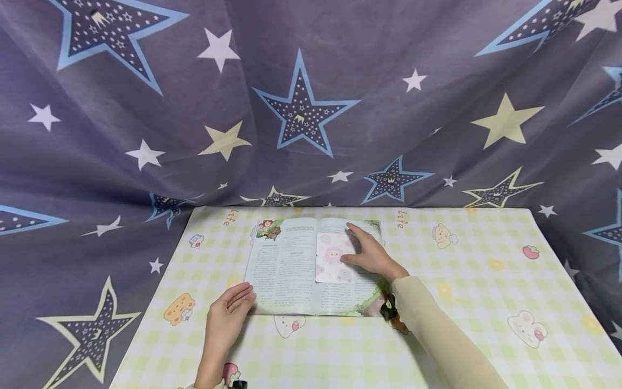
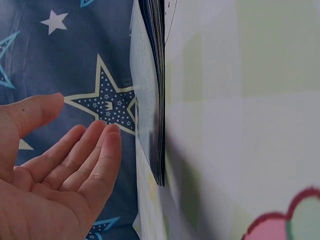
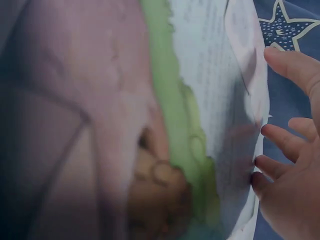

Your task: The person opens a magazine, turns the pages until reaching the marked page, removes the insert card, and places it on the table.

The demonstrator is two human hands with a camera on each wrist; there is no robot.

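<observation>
An open picture book (image 1: 284,270) lies on the table, its two pages of small print showing with drawings in the corners. On its right page sits a pale pink-and-white notebook or card (image 1: 334,273) with a small round pink figure on it. My right hand (image 1: 371,256) reaches over the right part of this pink piece, thumb and fingers spread, fingertips at its surface. In the right wrist view the fingers (image 3: 280,142) look straight and apart. My left hand (image 1: 228,310) rests by the book's lower left corner, palm turned inward and fingers relaxed, with nothing in it.
The table (image 1: 466,346) has a green-and-white checked cover with printed cartoon animals and fruit. A dark purple cloth (image 1: 369,48) with star prints hangs behind the table's back edge and down its left side.
</observation>
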